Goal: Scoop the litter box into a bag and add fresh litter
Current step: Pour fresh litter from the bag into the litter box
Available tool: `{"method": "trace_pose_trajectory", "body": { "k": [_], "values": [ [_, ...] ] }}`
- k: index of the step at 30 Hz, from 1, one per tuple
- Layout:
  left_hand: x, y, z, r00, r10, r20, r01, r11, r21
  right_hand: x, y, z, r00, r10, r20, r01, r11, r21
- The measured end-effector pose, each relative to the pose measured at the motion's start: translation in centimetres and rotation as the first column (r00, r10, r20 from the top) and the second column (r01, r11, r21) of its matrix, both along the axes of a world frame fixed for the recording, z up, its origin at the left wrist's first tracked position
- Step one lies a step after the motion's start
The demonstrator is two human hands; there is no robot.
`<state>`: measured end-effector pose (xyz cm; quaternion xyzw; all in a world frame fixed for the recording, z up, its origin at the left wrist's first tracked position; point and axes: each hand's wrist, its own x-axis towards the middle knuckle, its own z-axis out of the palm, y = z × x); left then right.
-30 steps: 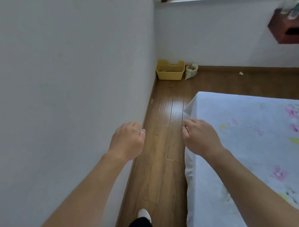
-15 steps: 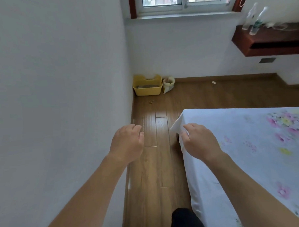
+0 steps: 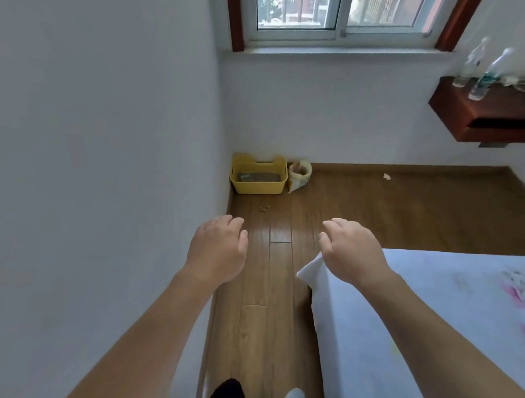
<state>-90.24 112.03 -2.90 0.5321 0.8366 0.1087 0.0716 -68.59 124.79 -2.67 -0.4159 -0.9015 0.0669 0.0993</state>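
A narrow strip of wooden floor (image 3: 376, 212) runs between a white wall (image 3: 87, 146) at 9 o'clock and a bed (image 3: 440, 311) with a pale flowered sheet at 4 o'clock, ending at a far wall under a window (image 3: 337, 9) at 12 o'clock. The yellow litter box (image 3: 259, 187) sits straight ahead at 12 o'clock, pushed into the corner where the two walls meet, well apart from both hands. It holds a shallow layer of grey litter (image 3: 265, 177), and a small grey slotted scoop (image 3: 245, 177) lies at the 9 o'clock side of the box. Just beside the box, at its 3 o'clock, stands a small pale bag (image 3: 299, 180), its top open and the rim rolled down; something brownish shows inside, too small to identify. A few crumbs (image 3: 264, 209) lie on the floor at the box's 6 o'clock, and a pale scrap (image 3: 386, 176) lies near the skirting at 2 o'clock. A dark red wall shelf (image 3: 486, 120) at 2 o'clock carries clear plastic bottles (image 3: 487, 74). Both forearms reach forward, backs of the hands up. The left hand (image 3: 217, 250) hangs beside the left wall, fingers loosely curled and grasping nothing. The right hand (image 3: 352, 249) hovers over the near corner of the bed, fingers likewise slack and bent downward, with nothing in them. A dark trouser leg (image 3: 227, 394) and a white shoe (image 3: 293, 397) show at 6 o'clock.
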Motion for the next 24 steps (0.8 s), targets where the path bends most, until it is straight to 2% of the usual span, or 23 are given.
{"method": "trace_pose_trajectory", "body": {
  "k": [4, 8, 13, 24],
  "values": [
    [-3.4, 5.4, 0.2, 1.0, 0.01, 0.004, -0.01, 1.0, -0.009, -4.2, 6.1, -0.4, 0.999, -0.027, -0.041, 0.028, 1.0, 0.007],
    [-7.6, 11.7, -0.7, 1.0, -0.009, 0.026, 0.009, 1.0, -0.007, -8.2, 12.3, -1.3, 0.998, -0.059, 0.036, 0.06, 0.998, -0.025],
    [-12.6, 20.9, -1.6, 0.997, -0.062, 0.043, 0.061, 0.998, 0.014, -12.8, 19.6, -1.5, 0.992, -0.117, 0.041, 0.12, 0.99, -0.069],
    [-20.3, 39.5, -2.7, 0.983, -0.184, 0.023, 0.184, 0.983, -0.011, -18.3, 34.7, -2.3, 0.961, -0.273, 0.053, 0.278, 0.946, -0.167]
  ]
}}
